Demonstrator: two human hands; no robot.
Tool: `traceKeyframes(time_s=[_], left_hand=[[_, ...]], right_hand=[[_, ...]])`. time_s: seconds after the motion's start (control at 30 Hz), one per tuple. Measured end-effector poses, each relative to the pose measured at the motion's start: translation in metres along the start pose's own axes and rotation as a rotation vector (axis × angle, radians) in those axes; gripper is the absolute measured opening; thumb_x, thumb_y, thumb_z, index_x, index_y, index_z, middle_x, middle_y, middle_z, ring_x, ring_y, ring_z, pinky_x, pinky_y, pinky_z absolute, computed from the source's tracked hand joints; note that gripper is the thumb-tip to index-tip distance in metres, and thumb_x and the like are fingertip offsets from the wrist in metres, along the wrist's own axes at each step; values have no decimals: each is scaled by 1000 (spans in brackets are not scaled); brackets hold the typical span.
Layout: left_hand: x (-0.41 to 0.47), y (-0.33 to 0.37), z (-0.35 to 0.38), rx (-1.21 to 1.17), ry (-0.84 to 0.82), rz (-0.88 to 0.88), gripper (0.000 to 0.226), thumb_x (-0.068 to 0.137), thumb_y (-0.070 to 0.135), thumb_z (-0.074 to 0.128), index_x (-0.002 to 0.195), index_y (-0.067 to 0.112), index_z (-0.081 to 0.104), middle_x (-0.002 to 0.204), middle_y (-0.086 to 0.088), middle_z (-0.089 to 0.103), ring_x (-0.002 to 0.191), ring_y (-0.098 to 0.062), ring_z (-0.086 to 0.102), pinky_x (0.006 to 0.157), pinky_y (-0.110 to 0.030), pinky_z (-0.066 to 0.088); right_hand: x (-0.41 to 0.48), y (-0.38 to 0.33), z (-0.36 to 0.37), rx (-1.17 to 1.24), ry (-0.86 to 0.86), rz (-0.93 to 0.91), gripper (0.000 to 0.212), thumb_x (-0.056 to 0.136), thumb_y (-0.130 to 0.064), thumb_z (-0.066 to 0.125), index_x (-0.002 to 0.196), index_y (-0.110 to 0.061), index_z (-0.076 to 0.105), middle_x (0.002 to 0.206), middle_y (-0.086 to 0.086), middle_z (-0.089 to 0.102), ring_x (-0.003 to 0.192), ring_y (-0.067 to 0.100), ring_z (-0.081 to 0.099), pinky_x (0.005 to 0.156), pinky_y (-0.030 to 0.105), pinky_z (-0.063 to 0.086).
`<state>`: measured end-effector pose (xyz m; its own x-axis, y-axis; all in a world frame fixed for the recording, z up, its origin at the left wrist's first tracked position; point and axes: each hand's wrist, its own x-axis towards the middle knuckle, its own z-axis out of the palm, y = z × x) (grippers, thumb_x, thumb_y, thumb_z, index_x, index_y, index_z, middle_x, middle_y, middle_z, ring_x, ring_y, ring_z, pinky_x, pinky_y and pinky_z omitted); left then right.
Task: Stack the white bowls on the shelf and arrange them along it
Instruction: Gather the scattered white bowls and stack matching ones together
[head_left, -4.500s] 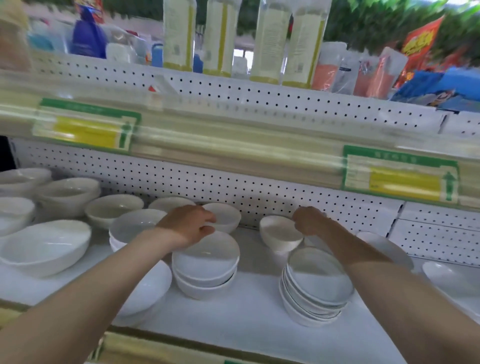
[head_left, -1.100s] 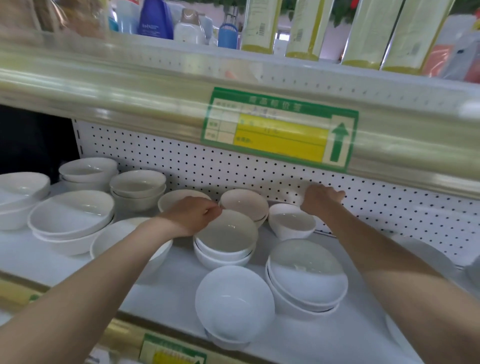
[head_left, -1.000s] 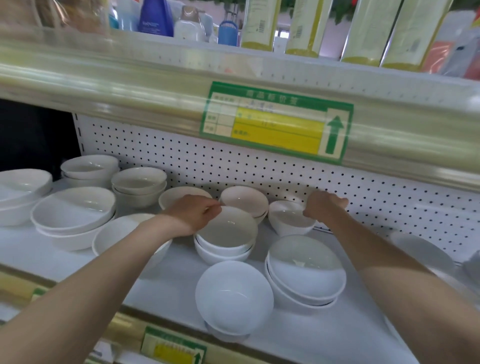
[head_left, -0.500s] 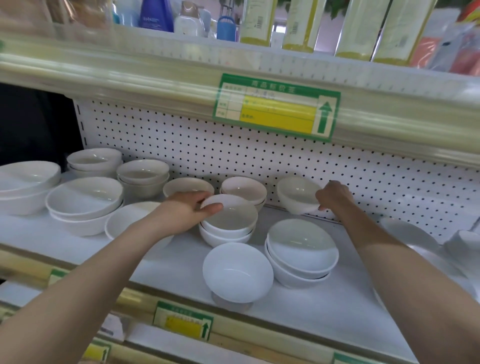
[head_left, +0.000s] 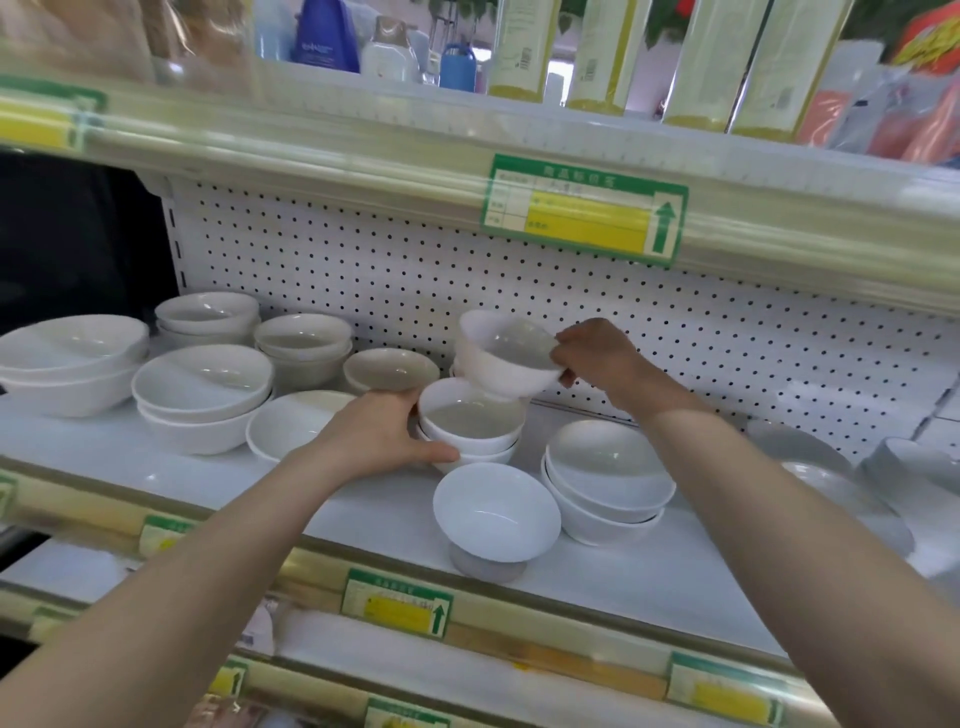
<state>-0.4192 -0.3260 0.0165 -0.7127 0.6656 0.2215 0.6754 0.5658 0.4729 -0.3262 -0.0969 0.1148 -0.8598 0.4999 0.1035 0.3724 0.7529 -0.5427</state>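
Observation:
My right hand (head_left: 597, 358) pinches the rim of a small white bowl (head_left: 504, 358), tilted and raised just above a short stack of white bowls (head_left: 470, 426). My left hand (head_left: 379, 436) grips the left side of that stack, thumb at its base. A single bowl (head_left: 496, 512) stands on an upturned one near the front edge of the white shelf (head_left: 363, 514). To its right is another stack of bowls (head_left: 605, 483).
Several more bowl stacks (head_left: 202, 395) fill the shelf's left part, with larger ones (head_left: 67, 358) at the far left. Plates and a bowl (head_left: 810, 467) lie at the right. A pegboard back wall (head_left: 675, 353) and the upper shelf's price rail (head_left: 584, 210) close in overhead.
My right hand lifted the small bowl from the back of the shelf and carried it left over the stack. My left hand shifted from the stack's rim to grip its side.

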Motion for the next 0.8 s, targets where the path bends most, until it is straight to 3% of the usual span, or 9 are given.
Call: traceKeyframes(time_s=[0.17, 0.43, 0.67, 0.8], left_hand=[[0, 1, 0, 15, 17, -19, 57, 65, 65, 76, 106, 31, 57, 85, 17, 61, 84, -11, 58, 68, -30, 47], [2, -2, 2, 18, 23, -45, 63, 62, 69, 75, 105, 25, 61, 95, 10, 66, 90, -16, 59, 77, -35, 51], [4, -5, 5, -5, 38, -42, 79, 47, 82, 60, 107, 29, 61, 96, 15, 65, 90, -13, 59, 78, -35, 53], [4, -5, 5, 11, 37, -39, 66, 55, 76, 69, 102, 31, 59, 89, 17, 62, 86, -12, 58, 70, -32, 49]], right_hand=[[-7, -7, 25, -12, -49, -42, 25, 73, 1, 47, 53, -10, 58, 48, 0, 57, 55, 13, 49, 45, 19, 36], [-7, 4, 46, -24, -129, -64, 28, 81, -4, 45, 98, 4, 67, 55, 2, 63, 60, 13, 51, 51, 24, 35], [0, 7, 43, -18, -166, -76, 30, 84, -9, 47, 105, 4, 65, 56, -1, 65, 65, 13, 54, 57, 25, 36], [2, 9, 39, -6, -218, -79, 28, 83, -11, 51, 104, 3, 65, 54, -2, 65, 69, 16, 56, 64, 27, 39]])
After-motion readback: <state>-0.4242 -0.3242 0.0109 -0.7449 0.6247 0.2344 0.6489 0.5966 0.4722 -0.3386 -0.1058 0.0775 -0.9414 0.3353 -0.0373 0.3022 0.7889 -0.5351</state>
